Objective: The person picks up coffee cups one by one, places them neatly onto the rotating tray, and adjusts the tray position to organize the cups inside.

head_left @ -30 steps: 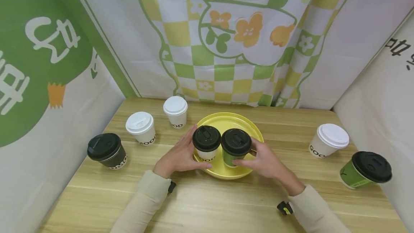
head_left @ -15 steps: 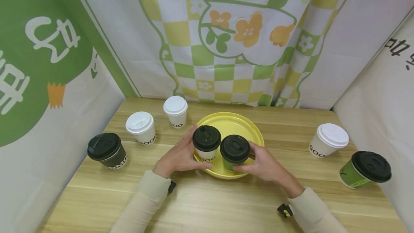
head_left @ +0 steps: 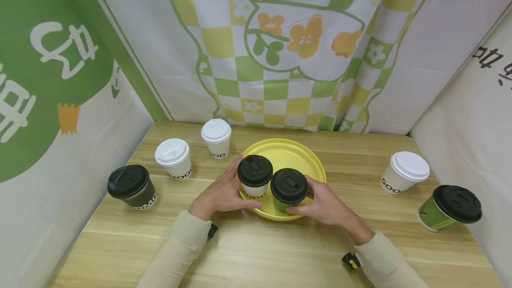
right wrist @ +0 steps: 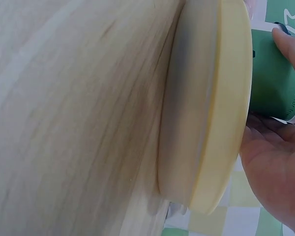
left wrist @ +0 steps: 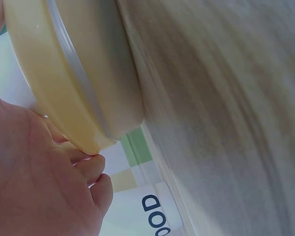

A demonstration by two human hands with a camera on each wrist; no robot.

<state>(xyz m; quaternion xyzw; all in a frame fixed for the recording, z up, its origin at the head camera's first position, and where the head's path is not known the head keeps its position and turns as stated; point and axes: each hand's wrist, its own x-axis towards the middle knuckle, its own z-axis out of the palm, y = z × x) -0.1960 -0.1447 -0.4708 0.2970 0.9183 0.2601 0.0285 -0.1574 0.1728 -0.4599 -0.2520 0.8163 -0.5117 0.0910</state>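
We see a patterned cloth backdrop [head_left: 276, 92] in green, yellow and white standing behind a wooden table [head_left: 260, 252]. A round yellow tray [head_left: 294, 152] sits on the table, at the middle and toward the far edge.

A left hand [head_left: 222, 194] is half-curled around a white cup with a black lid [head_left: 255, 177] by the tray's left edge, thumb in front; the left wrist view shows its lower fingers bent against the tray's rim. A right hand [head_left: 324, 203] holds a small green cup [head_left: 289, 190], thumb in front and fingers behind, on the tray's near side. Both cups are upright; we cannot tell whether the green cup's base touches the tray, nor whether the lids meet.

Near the table's right edge stand a larger green cup [head_left: 450, 208] and a white-lidded cup [head_left: 406, 172]. Along the left edge are a black cup [head_left: 132, 186] and a white cup [head_left: 174, 159], with another white cup [head_left: 216, 139] near the far edge.

To handle this well, we judge, we should grip the green cup low on its wall, not by its lid, seat the base flat inside the rim, steady its neighbour lightly, avoid pressing on the rim, and spread our fingers before drawing back.
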